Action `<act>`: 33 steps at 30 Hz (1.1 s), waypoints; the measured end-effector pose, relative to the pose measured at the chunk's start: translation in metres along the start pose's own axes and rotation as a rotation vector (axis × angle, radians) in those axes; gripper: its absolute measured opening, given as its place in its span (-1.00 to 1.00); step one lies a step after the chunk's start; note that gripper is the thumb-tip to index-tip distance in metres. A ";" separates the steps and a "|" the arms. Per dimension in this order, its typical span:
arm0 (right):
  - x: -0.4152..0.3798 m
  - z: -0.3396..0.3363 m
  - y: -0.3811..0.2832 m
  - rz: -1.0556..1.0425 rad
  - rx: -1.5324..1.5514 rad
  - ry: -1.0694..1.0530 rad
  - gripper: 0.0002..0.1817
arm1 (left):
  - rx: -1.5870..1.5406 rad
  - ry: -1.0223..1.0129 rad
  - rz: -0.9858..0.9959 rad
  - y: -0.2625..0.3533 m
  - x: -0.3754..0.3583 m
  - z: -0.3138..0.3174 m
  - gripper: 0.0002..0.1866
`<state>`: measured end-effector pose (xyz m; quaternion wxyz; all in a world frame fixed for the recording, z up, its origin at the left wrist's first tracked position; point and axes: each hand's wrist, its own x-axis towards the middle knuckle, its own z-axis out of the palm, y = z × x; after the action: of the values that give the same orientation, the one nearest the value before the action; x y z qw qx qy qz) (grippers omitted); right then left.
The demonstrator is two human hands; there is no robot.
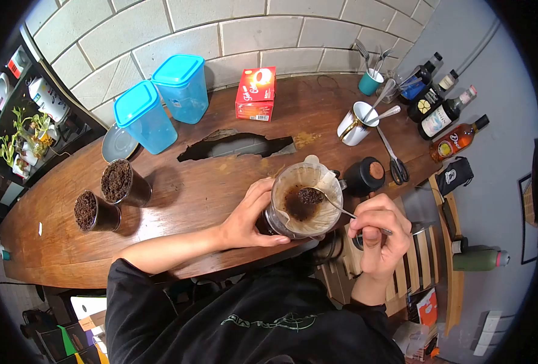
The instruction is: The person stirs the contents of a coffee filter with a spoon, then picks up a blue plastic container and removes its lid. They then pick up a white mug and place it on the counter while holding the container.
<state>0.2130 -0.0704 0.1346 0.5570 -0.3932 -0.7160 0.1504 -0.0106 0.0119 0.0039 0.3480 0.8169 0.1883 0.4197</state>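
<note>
Left hand (247, 217) cupping dripper (305, 200) (fingers wrapped around it), right hand (378, 233) pinching spoon (335, 205) of grounds above it

From my feed the counter (220, 188) looks like dark varnished wood, a bit glossy, with a rough chipped hole. The dripper (305, 203) is clear glass lined with thin paper; the grounds look damp and grainy. Shiny metal spoon (335, 206). The tubs (160, 103) are translucent blue plastic with matt lids.
</note>
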 end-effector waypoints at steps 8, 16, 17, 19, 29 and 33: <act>-0.005 0.003 0.000 0.021 -0.052 -0.017 -0.84 | -0.014 0.003 0.011 0.000 0.000 0.000 -0.07; -0.006 -0.002 0.003 -0.099 -0.134 -0.028 -0.83 | -0.062 -0.013 -0.045 -0.002 -0.003 0.002 -0.04; -0.004 -0.003 0.003 -0.142 -0.160 -0.035 -0.83 | -0.060 -0.013 -0.043 -0.003 -0.003 0.002 -0.04; -0.001 -0.003 0.002 -0.141 -0.170 -0.041 -0.84 | -0.054 -0.013 -0.039 -0.003 -0.003 0.002 -0.03; -0.003 0.006 0.010 0.044 -0.061 -0.042 -0.88 | -0.036 0.005 -0.016 -0.003 -0.004 0.003 -0.02; -0.002 0.008 0.011 0.077 0.001 -0.030 -0.85 | -0.038 0.009 -0.001 -0.004 -0.004 0.003 -0.02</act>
<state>0.2102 -0.0633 0.1239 0.5403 -0.4180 -0.7083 0.1779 -0.0105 0.0112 -0.0020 0.3627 0.8081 0.1826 0.4268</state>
